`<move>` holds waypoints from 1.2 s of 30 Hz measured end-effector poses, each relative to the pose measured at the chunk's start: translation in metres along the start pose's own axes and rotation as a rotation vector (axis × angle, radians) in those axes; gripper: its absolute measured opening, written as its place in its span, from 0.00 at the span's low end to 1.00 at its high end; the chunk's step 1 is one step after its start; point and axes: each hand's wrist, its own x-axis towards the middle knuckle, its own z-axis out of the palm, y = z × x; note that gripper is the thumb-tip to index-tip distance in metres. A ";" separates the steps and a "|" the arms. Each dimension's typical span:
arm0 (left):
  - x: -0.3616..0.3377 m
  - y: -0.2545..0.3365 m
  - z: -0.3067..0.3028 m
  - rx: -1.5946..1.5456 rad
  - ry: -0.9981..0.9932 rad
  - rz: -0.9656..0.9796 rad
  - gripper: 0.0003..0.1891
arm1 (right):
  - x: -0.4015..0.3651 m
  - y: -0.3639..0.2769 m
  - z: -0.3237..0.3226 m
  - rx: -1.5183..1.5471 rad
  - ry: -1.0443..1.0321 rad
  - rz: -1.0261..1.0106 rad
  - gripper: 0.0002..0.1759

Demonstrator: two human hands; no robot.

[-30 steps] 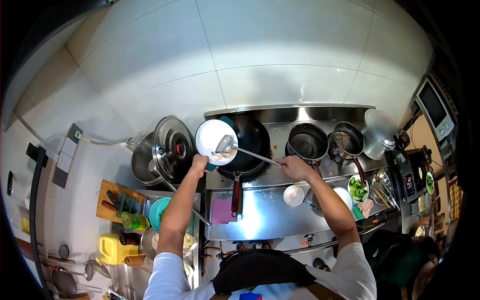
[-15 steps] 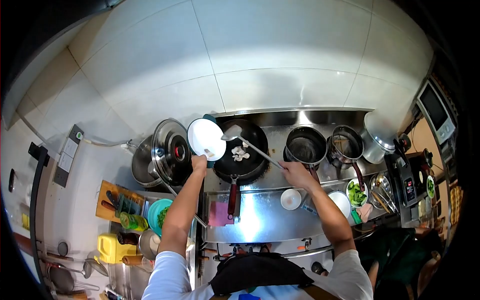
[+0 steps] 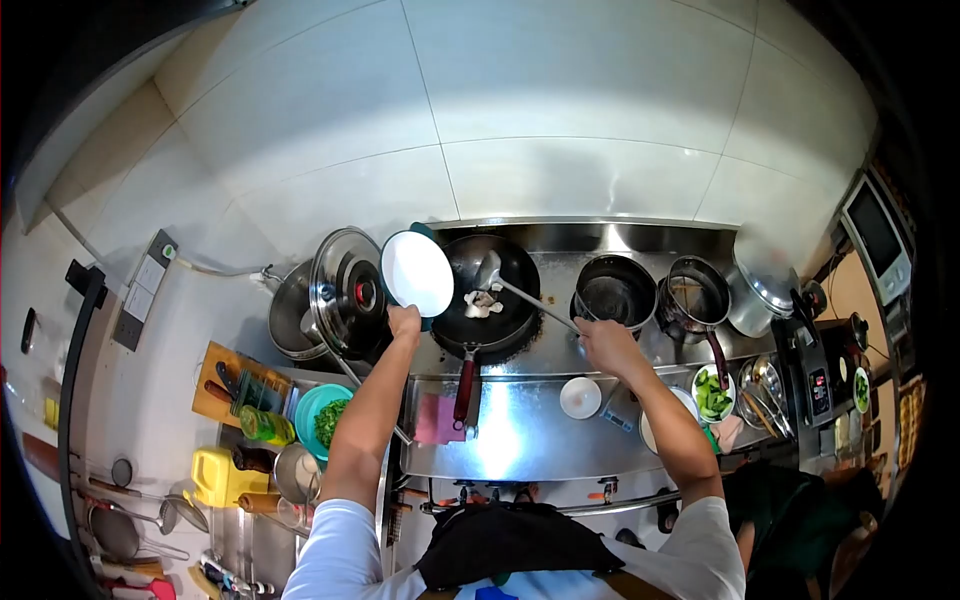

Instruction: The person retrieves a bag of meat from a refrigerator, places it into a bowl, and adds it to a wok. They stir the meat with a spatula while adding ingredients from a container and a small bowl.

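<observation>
My left hand [image 3: 404, 322] grips the near rim of a bowl [image 3: 417, 274], white inside and dark green outside. It is tilted over the left edge of a black wok [image 3: 517, 262], its white inside bare. In my right hand [image 3: 608, 345] is the long handle of a metal spatula [image 3: 489, 269], whose blade points down into the wok. Several pale food pieces [image 3: 483, 303] lie together in the wok beside the blade. The wok's reddish-brown handle [image 3: 465, 388] points toward me.
Right of the wok stand a black pot [image 3: 612, 265] and a saucepan [image 3: 692, 270]. A glass lid [image 3: 345, 255] leans at left. A small white bowl [image 3: 581, 398] and a plate of green vegetable pieces [image 3: 713, 393] sit nearer. Another person [image 3: 800, 525] is at lower right.
The spatula blade has moved from the bowl's edge right and down beside the pale pieces. A small piece that was in the bowl is gone from it.
</observation>
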 end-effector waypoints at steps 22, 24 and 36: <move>-0.298 -0.061 -0.249 -0.681 -0.183 -0.399 0.19 | 0.045 0.010 0.136 0.104 0.017 0.079 0.13; -0.321 -0.071 -0.271 -0.660 -0.013 -0.420 0.19 | 0.046 0.012 0.158 0.087 -0.007 0.048 0.14; -0.461 -0.143 -0.403 -0.983 0.636 -0.390 0.27 | 0.073 0.035 0.217 -0.493 0.296 0.128 0.34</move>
